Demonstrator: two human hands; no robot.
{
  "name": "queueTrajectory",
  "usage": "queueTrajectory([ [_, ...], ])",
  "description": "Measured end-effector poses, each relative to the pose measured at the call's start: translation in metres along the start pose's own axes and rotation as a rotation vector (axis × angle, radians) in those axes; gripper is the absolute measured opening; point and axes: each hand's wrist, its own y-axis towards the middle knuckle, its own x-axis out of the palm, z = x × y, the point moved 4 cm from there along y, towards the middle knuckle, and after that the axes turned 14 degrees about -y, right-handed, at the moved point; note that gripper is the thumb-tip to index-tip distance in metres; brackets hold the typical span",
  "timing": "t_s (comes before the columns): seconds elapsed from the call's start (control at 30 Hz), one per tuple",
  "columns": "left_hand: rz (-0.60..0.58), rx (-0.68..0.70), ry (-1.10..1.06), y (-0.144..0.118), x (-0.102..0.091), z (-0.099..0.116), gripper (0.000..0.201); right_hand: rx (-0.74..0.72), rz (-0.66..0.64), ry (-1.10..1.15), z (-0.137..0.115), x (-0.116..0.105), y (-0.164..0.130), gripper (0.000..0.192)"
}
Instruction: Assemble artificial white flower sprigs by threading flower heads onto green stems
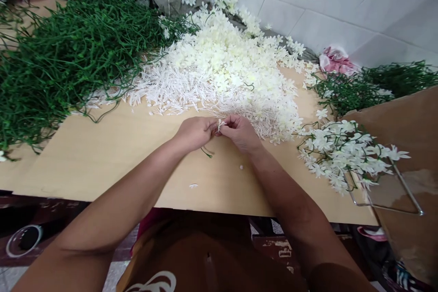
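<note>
Where fingertips meet: small white flower [220,124] between both hands.

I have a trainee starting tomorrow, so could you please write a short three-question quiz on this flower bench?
1. True or false: the left hand and right hand meet at one small white flower.
2. Which pile lies at the far left: A) green stems, B) white petals, C) pink cloth?
3. Fill in: the finished sprays lie to the person's ____.

Key: 1 true; 2 A; 3 right.
</note>
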Motion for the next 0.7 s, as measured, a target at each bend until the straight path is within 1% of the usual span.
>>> queueTrajectory([
  [0.07,0.015,-0.019,0.015,0.001,0.000,0.001,0.025,0.006,0.001,-0.011,-0.001,0.002,0.001,0.021],
  [0.17,0.045,-0.024,-0.006,0.000,-0.003,0.002,0.032,-0.024,0.009,-0.055,-0.005,0.000,-0.001,0.022],
  [0.23,0.041,-0.006,-0.008,0.000,-0.007,0.002,0.036,-0.047,-0.010,-0.130,-0.008,-0.006,-0.004,0.022],
  [0.33,0.040,0.003,0.016,-0.001,-0.017,-0.002,0.034,-0.095,-0.077,-0.281,-0.012,-0.021,-0.010,0.021],
  [0.4,0.043,-0.004,0.018,-0.001,-0.023,-0.005,0.032,-0.160,-0.035,-0.378,-0.017,-0.034,-0.010,0.018],
  [0.47,0.018,0.001,0.025,-0.003,-0.024,-0.005,0.031,-0.240,0.092,-0.506,-0.023,-0.041,-0.004,0.008],
  [0.5,0.002,0.010,0.039,-0.004,-0.023,-0.004,0.031,-0.282,0.160,-0.595,-0.026,-0.041,0.001,0.005],
  [0.57,-0.012,0.022,0.090,-0.006,-0.021,0.000,0.033,-0.370,0.259,-0.825,-0.032,-0.032,0.013,0.012],
  [0.63,-0.001,0.033,0.149,-0.009,-0.020,0.002,0.036,-0.435,0.273,-1.059,-0.036,-0.016,0.027,0.017],
  [0.7,0.030,0.040,0.202,-0.011,-0.022,0.002,0.038,-0.457,0.246,-1.232,-0.037,-0.003,0.037,0.017],
])
